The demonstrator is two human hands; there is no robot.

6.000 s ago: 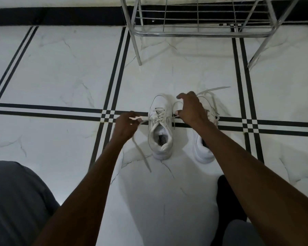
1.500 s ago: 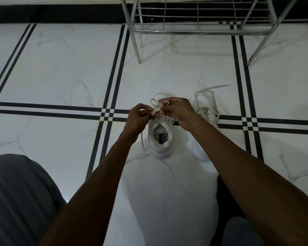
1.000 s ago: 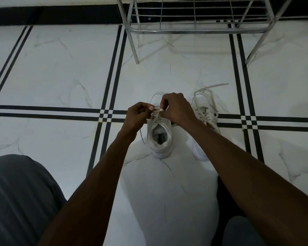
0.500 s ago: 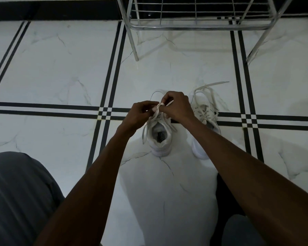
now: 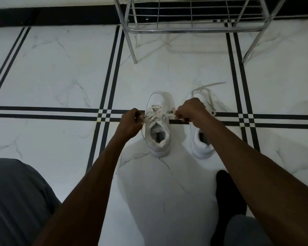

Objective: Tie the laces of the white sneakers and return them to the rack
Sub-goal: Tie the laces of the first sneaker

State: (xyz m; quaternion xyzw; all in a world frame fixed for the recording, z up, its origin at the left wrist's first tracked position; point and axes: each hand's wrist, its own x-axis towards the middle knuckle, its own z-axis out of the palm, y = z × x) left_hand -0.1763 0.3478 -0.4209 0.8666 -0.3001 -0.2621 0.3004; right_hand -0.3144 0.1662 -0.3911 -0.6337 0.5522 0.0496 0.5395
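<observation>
change: the hands, joined over the tongue half a second ago, are now drawn apart.
left hand point(image 5: 130, 122): closed on a flat woven lace point(image 5: 156, 116), held just left of the eyelets.
left sneaker point(image 5: 157, 125): smooth white, rounded, on veined marble floor point(image 5: 60, 71).
right hand point(image 5: 189, 110): pinched on the other end, seemingly taut.
right sneaker point(image 5: 202, 139): partly hidden, laces loose.
rack point(image 5: 190, 27): chrome wire, beyond the sneakers.

Two white sneakers point(image 5: 157, 128) upright on floor, laces point(image 5: 156, 115) loose.
</observation>
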